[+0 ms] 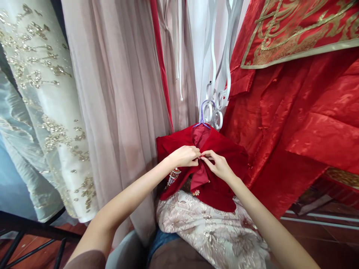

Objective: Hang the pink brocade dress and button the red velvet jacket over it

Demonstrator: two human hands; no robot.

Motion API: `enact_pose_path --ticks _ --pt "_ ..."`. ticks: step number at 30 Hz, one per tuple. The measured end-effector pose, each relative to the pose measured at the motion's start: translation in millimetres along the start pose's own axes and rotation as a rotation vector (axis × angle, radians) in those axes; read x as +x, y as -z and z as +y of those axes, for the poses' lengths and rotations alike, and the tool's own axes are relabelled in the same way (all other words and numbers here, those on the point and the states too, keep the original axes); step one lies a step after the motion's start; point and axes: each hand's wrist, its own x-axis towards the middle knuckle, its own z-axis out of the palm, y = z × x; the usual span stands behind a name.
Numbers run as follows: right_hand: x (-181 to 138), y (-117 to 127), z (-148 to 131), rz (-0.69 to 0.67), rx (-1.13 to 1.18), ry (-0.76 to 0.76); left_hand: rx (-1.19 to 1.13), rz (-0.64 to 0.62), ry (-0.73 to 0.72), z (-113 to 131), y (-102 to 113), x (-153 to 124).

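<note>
A red velvet jacket (221, 175) with a shiny red lining hangs on a purple hanger (202, 112) in front of me. My left hand (186, 155) is closed on the front edge of the jacket, just below the collar opening. From the other side, my right hand (215, 163) pinches the facing edge, its fingertips almost touching those of the left. A small fastening seems to sit between the fingertips, too small to make out. A beaded ornament (174, 175) lies on the jacket's left front, and a jewelled clasp (196, 192) shows lower down.
Pale embroidered fabric (207, 220) spreads beneath the jacket, over my lap. Dusty pink drapes (112, 93) hang at left beside a gold-sequinned white gown (53, 93). White scrolled metalwork (217, 108) stands behind; red satin garments (294, 112) hang at right. A black metal frame (36, 228) is low left.
</note>
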Motion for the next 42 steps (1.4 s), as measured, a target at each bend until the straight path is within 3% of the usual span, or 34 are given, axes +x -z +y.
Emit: enact_pose_path --ticks 5,8,10,13,16,18,21,24,28,31,36,39,42 --pt "2.5 -2.7 2.8 0.042 0.030 -0.006 -0.062 0.014 -0.050 -0.3 0.9 3.8" --pt "4.4 -2.3 1.5 0.068 0.073 -0.034 -0.115 0.050 0.015 0.9 0.1 3.5" --pt "2.4 -3.4 -2.5 0.094 0.119 -0.080 -0.167 0.095 0.123 2.4 -2.4 -0.9" --pt "-10.5 -11.5 -13.1 0.190 0.209 -0.201 -0.318 0.222 0.396 10.1 -12.3 -14.5" --pt "-33.5 -28.6 -24.7 0.289 0.193 -0.359 -0.549 0.393 0.704 30.9 -31.8 -32.0" --pt "-48.3 -40.3 -30.2 0.267 0.088 -0.441 -0.697 0.497 0.824 51.3 -48.2 -42.4" --pt "-60.6 -47.3 -35.6 0.161 0.006 -0.511 -0.863 0.573 0.834 80.6 -70.2 -51.9" --pt "-60.5 -35.3 -45.6 0.125 0.094 -0.552 -0.915 0.633 0.818 95.5 -79.7 -53.0" --pt "-56.2 -7.0 -72.3 0.171 0.149 -0.521 -0.900 0.740 0.810 99.5 -71.2 -46.6" --pt "-56.2 1.3 -91.3 0.182 0.153 -0.473 -0.864 0.748 0.810 103.7 -63.6 -41.7" --pt "-59.9 -16.4 -102.5 0.100 0.209 -0.408 -1.006 0.683 0.797 112.9 -69.1 -38.7" --pt "-62.4 -32.1 -102.7 0.037 0.205 -0.385 -1.249 0.764 0.845 114.8 -75.7 -41.9" --pt "-64.8 -45.9 -101.4 0.000 0.239 -0.360 -1.443 0.938 1.041 115.1 -80.0 -51.4"
